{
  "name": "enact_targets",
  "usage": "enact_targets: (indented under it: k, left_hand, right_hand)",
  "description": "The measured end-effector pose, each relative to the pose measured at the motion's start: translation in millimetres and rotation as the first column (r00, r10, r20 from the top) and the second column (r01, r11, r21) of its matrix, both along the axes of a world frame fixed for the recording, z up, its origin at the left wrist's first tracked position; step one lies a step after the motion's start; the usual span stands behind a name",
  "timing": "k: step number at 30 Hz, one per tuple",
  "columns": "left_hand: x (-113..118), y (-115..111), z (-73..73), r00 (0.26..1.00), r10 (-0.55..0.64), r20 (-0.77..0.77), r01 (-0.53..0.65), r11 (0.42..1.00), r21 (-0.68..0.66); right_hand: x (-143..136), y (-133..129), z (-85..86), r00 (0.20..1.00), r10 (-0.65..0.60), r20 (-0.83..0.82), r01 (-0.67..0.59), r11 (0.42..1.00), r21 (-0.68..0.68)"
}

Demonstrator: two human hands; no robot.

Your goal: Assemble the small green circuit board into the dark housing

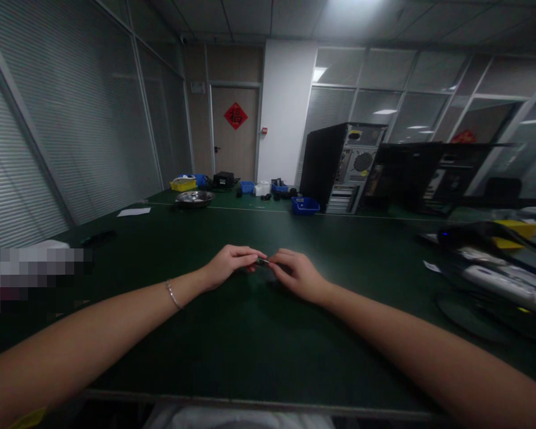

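Observation:
Both hands meet above the middle of the green table (232, 345), fingertips nearly touching. Between them is a small dark object with a light, thin part (262, 261), too small to name. My left hand (233, 264) pinches its left side between thumb and fingers; a silvery bracelet circles that wrist. On the right end, the thumb and index finger of my right hand (297, 274) close on the thin part, the other fingers curled.
A metal bowl (195, 199), a yellow bin (183, 185) and a blue bin (305, 206) stand toward the back. Behind them on the right rises a black computer tower (343, 167). Cables and a silvery device (500, 280) lie at the right; white paper (134, 211) lies left.

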State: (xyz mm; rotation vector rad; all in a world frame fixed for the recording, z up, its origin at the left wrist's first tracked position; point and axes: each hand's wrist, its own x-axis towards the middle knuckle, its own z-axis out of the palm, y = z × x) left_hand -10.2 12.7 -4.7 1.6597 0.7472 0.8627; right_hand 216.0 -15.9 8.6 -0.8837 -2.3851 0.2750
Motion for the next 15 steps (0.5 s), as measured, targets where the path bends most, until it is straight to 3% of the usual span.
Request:
enact_targets:
  k: [10, 15]
  left_hand:
    - [3.4, 0.3, 0.8, 0.995, 0.082, 0.057, -0.083, 0.996, 0.015]
    - [4.5, 2.2, -1.5, 0.994, 0.108, 0.035, -0.109, 0.994, 0.007]
  right_hand:
    - [-0.5, 3.1, -1.8, 0.998, -0.043, -0.034, 0.043, 0.999, 0.001]
    - [-1.2, -0.4, 1.5, 0.998, -0.008, -0.062, 0.008, 1.000, 0.000]
